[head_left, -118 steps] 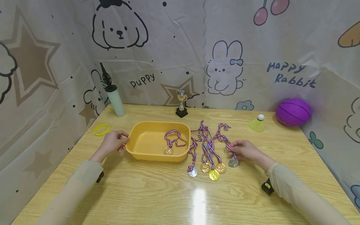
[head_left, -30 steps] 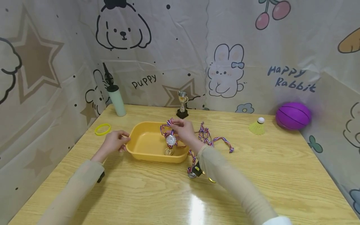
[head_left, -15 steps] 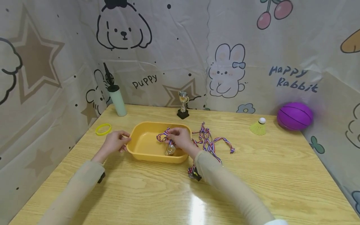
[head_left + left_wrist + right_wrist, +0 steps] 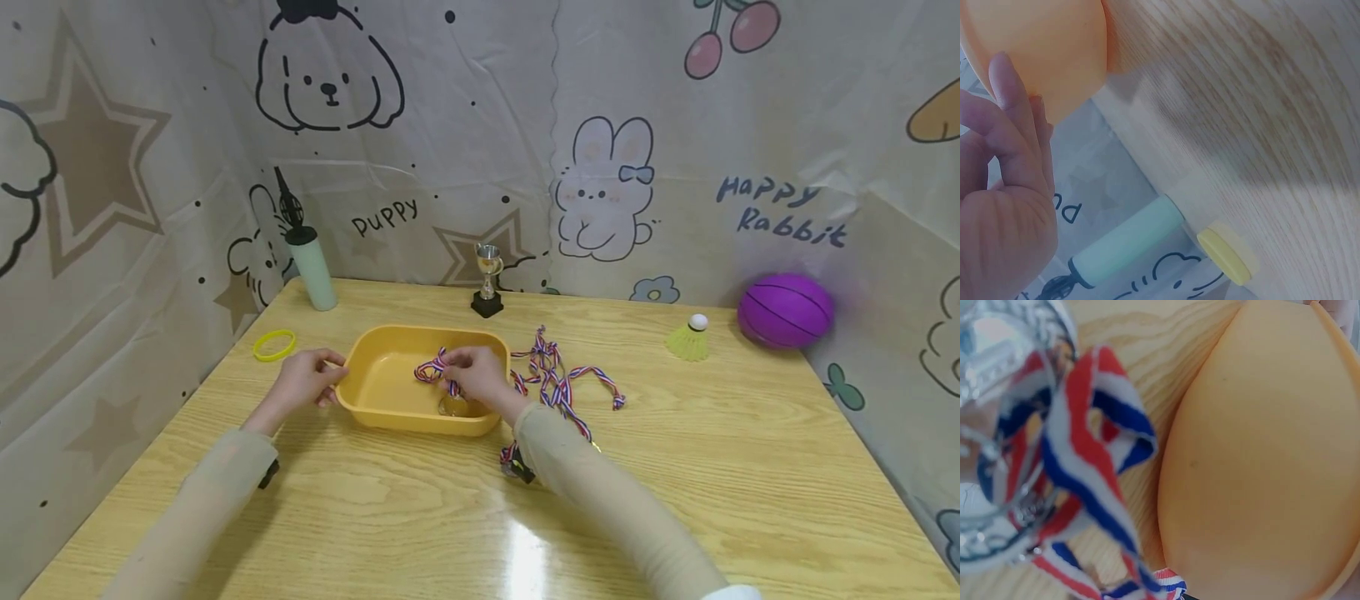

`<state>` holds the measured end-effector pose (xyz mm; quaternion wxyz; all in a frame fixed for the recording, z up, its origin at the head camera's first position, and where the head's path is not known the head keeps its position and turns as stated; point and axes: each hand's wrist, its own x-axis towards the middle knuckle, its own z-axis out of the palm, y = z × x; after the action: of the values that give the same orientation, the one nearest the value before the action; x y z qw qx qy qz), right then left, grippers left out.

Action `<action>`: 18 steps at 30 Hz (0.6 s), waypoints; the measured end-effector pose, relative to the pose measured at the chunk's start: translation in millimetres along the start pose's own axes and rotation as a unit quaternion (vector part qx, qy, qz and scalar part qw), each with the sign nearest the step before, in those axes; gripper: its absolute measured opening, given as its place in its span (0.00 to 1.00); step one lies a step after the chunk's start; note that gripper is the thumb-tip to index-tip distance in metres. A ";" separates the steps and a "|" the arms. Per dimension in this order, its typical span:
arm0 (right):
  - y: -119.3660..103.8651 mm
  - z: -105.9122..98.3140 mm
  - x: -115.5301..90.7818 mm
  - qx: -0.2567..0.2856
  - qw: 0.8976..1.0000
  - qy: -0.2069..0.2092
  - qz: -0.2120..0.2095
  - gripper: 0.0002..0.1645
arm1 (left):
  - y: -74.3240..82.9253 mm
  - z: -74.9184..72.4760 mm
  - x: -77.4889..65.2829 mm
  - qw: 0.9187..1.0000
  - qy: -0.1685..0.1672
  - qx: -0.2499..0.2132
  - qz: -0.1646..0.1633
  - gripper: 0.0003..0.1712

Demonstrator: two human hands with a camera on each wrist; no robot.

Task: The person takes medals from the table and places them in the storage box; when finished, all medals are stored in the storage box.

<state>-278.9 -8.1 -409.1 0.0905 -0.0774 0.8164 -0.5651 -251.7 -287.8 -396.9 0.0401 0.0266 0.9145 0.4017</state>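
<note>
At the left end of a yellow plastic basin [image 4: 382, 385], my left hand [image 4: 302, 382] grips the rim. In the left wrist view, the left hand's fingers [image 4: 1019, 125] lie along the basin's outer wall [image 4: 1069, 56]. My right hand [image 4: 482, 377] is inside the basin's right half and pinches the striped red, white and blue ribbon [image 4: 430, 370] of a medal. A round medal [image 4: 453, 406] shows low in the basin under that hand; it overlaps another there. Close up in the right wrist view, a silver medal [image 4: 997, 337] with a striped ribbon [image 4: 1088, 437] lies outside the basin.
Tangled medal ribbons [image 4: 553, 379] lie right of the basin, their medals mostly behind my right forearm. Behind stand a small trophy cup [image 4: 487, 279] and a green hand pump [image 4: 312, 271]. A yellow ring [image 4: 273, 345], a shuttlecock [image 4: 688, 337] and a purple ball [image 4: 786, 311] lie around.
My right hand has carried a silver medal by its ribbon from the table's right side into the basin and lowered it. The left hand has stayed on the basin's rim.
</note>
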 end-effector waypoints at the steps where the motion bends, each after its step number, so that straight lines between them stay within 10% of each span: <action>1: -0.1 0.0 -0.3 0.002 1.000 -0.004 0.004 0.06 | -0.2 -0.1 0.2 1.000 0.000 0.001 0.000 0.18; 18: -0.2 1.0 -1.4 -0.032 0.999 -0.023 0.014 0.09 | -1.2 -0.3 1.6 1.000 -0.003 -0.005 -0.005 0.18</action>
<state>-277.2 -8.8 -409.1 0.1147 -0.0821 0.8328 -0.5353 -253.4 -288.7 -397.7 0.0448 0.0226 0.9125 0.4060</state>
